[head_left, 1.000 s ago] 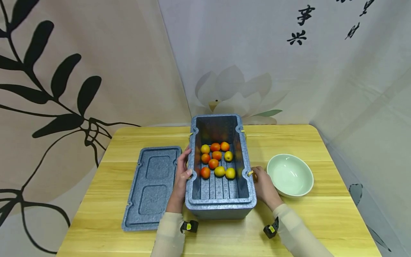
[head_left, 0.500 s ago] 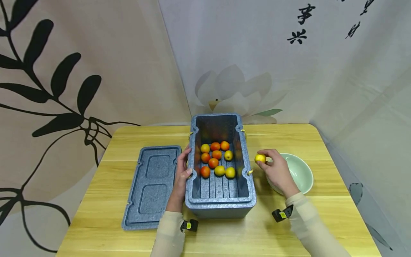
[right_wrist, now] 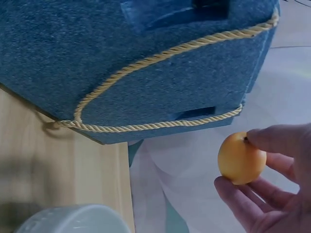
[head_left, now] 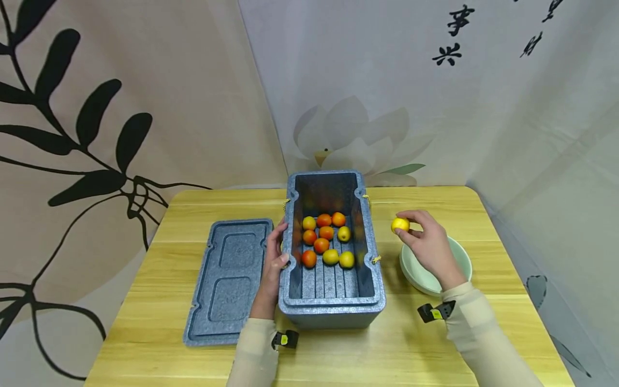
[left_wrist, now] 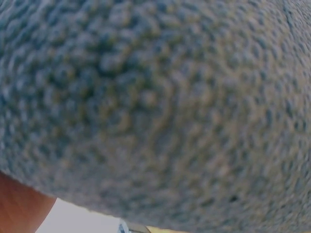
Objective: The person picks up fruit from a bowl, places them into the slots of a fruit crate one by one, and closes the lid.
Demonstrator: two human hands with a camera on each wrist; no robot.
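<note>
My left hand (head_left: 272, 264) holds the left side of an uncovered blue-grey foam box (head_left: 332, 310), its thumb at the rim. Several red-orange and yellow small fruits lie on the box floor, among them a red-orange fruit (head_left: 309, 259) and a yellow one (head_left: 346, 260). Between thumb and fingertips, my right hand (head_left: 429, 244) pinches another small yellow fruit (head_left: 400, 225), right of the box. It is rounded, with a small dark spot at one end, in the right wrist view (right_wrist: 241, 158). The box wall (left_wrist: 160, 107) fills most of the left wrist view.
A pale green bowl (head_left: 411, 271) stands on the wooden table (head_left: 333, 360), partly covered by my right hand. The box's lid (head_left: 232, 322) lies flat at the left. A yellow rope (right_wrist: 146, 60) loops along the box's right side. Printed cloth hangs behind the table.
My right hand has risen from beside the box's right side and moved right and back over the bowl's edge, with the yellow fruit now showing in its fingers. The left hand stays put.
</note>
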